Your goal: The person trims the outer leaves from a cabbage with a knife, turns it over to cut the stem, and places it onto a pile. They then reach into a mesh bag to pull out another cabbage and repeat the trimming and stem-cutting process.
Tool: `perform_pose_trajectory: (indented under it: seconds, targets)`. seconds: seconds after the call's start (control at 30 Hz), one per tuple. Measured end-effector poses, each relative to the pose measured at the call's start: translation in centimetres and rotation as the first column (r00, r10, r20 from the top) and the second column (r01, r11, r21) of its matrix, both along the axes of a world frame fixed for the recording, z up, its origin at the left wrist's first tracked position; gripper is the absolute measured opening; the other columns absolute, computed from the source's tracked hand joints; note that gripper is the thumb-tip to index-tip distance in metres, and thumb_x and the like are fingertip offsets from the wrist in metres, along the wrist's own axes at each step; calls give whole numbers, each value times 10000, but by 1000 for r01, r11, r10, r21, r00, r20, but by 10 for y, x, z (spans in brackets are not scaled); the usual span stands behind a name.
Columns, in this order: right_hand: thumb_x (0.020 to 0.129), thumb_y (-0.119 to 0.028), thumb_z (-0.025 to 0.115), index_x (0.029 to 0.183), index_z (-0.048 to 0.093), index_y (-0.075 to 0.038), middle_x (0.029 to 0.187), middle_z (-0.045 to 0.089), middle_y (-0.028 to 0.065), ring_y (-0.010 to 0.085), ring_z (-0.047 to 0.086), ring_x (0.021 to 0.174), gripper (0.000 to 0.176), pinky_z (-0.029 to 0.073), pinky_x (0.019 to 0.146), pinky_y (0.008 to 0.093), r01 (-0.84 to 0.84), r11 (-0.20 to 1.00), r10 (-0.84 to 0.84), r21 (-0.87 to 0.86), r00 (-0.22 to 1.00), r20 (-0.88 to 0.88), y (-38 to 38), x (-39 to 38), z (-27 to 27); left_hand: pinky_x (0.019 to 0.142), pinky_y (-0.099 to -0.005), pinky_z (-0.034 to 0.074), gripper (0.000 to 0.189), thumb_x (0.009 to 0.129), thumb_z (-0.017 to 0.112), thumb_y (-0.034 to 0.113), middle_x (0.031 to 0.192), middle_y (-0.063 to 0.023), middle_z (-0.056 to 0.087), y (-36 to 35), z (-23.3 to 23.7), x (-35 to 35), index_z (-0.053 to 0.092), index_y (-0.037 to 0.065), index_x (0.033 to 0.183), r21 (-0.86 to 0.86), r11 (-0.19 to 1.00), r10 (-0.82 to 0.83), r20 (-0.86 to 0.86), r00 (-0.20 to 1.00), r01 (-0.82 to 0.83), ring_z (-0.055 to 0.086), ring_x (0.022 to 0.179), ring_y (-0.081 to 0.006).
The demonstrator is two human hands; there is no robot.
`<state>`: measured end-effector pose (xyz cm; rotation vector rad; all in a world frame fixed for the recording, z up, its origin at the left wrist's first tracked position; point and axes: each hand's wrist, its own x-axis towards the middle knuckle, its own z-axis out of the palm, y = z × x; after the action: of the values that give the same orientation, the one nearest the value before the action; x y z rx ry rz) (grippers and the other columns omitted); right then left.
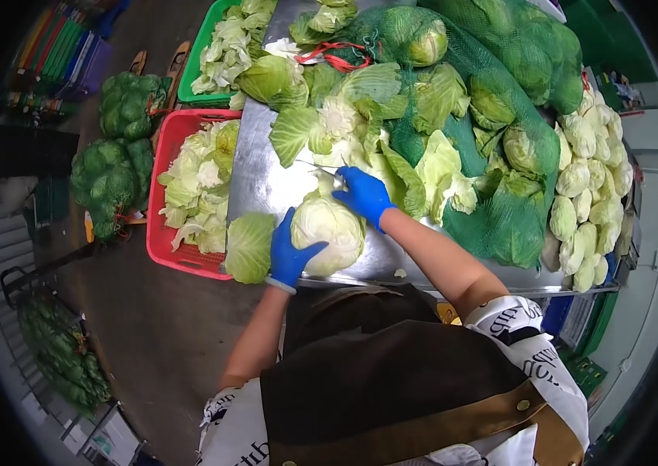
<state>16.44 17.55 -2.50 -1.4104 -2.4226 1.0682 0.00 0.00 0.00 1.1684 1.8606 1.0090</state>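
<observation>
A pale green cabbage head [327, 231] lies on the steel table [263, 186] near its front edge. My left hand [290, 253], in a blue glove, grips the cabbage's near left side. My right hand [363, 194], also blue-gloved, holds a knife [320, 168] whose blade points left over the top of the cabbage. A loose outer leaf [250, 247] hangs over the table's edge just left of my left hand.
A red crate [160, 245] and a green crate [189, 87] of trimmed leaves stand left of the table. Green net sacks of cabbages [492, 116] cover the table's far side. Trimmed pale heads [589, 194] are stacked at the right. Netted cabbages [111, 175] lie on the floor.
</observation>
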Motion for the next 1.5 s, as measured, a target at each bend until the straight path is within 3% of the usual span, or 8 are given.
perform_pose_trajectory:
  seconds: [0.17,0.3,0.43,0.6,0.73,0.87,1.13,1.5]
  targets:
    - [874,-95,504,1119,568,-93,934,651,167,325,628,890,252,499,768,389,431,897,-416,-96,898,142,35,56,19,1001,-406,414,956,607,885,247,1236,-193,545,-20,-16,7,387,-9,1382,113,994,-15,82,997,6,519,1163,-301]
    - [824,-166,629,1189,553,-113,1186,562,145,345,595,976,376,496,781,398,79,946,-58,313,995,-75,11,50,49,1027,-376,404,874,660,850,175,1314,-180,506,-3,-16,-10,388,-12,1378,-76,985,171,331,928,-154,497,1207,-251]
    - [772,-427,734,1264,531,-84,1237,545,122,292,589,1045,633,480,876,391,-74,982,22,-172,958,-285,-42,25,35,959,-334,448,728,736,804,146,1264,-160,541,36,-3,-19,437,-12,1345,134,960,-231,-119,966,246,538,1131,-227]
    - [692,-536,769,1190,540,-62,1039,649,166,295,628,972,724,479,842,375,202,893,-244,-401,968,-54,-56,38,40,1030,-382,383,823,727,812,176,1338,-174,447,-3,-25,1,360,-37,1381,-184,859,511,299,806,-477,455,1211,-280]
    - [731,-494,754,1156,555,-68,991,656,153,314,644,911,634,493,807,377,295,862,-301,-413,952,50,-71,44,38,1098,-388,311,1136,643,867,168,1465,-212,232,-28,-16,48,111,-50,1463,22,949,296,280,913,-314,292,1343,-291]
    - [882,-241,627,1051,633,-86,986,654,89,260,647,879,229,515,738,352,276,959,-278,-59,887,-368,-73,44,46,1081,-390,336,1152,613,884,180,1429,-224,301,-8,-16,27,137,-52,1458,-13,967,250,265,931,-256,344,1316,-300]
    - [927,-283,529,1266,574,-200,1209,573,102,271,621,968,352,531,747,379,-192,955,215,226,973,-80,-34,20,67,942,-374,460,1107,570,898,287,1274,-283,494,46,-3,-5,272,-109,1393,-17,980,200,83,976,-199,535,1150,-317]
    - [899,-256,553,1220,582,-176,1138,551,128,356,636,853,332,515,729,455,43,996,-48,74,997,62,29,-24,39,919,-365,482,965,628,874,250,1232,-252,559,52,3,3,357,-131,1349,-24,996,81,-178,981,-87,582,1095,-271]
